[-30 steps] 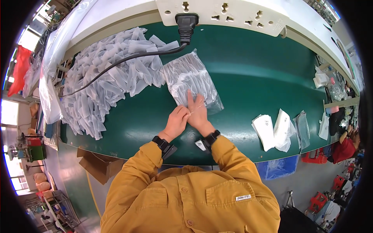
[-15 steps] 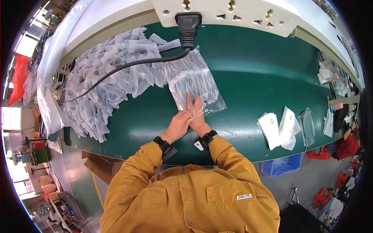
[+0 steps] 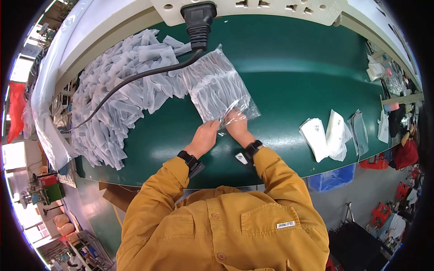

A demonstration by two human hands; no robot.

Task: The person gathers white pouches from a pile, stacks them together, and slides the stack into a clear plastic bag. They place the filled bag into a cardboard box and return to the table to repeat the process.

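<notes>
Head view, the only one you have. Your left hand (image 3: pixel 205 137) sits just below the middle of the picture, fingers curled down onto the near edge of a clear plastic bag (image 3: pixel 219 88) stuffed with pale grey fabric pieces; the grip looks like a pinch on the bag's lower edge, though the fingertips are hidden under the knuckles. Your right hand (image 3: pixel 237 124) lies touching the left one at its 3 o'clock side, fingers together and slid into or under the bag's open corner, so the film covers part of them; whether they clamp it you cannot tell from here.

The bag lies flat on the green table (image 3: pixel 298 67), running from your hands up toward 11 o'clock, its far end touching the black power cord (image 3: pixel 135 79). That cord comes from a black plug (image 3: pixel 198 20) at 12 o'clock, seated in a cream socket strip (image 3: pixel 271 7) along the top edge, and sweeps away to 9 o'clock.

At 10 o'clock from your hands a loose heap of grey fabric pieces (image 3: pixel 113 104) spreads across the table's left part, under the cord. At 3 o'clock, well apart from the bag, lie a few white and grey flat packets (image 3: pixel 327 135). Both wrists wear black bands, and your sleeves are mustard yellow.
</notes>
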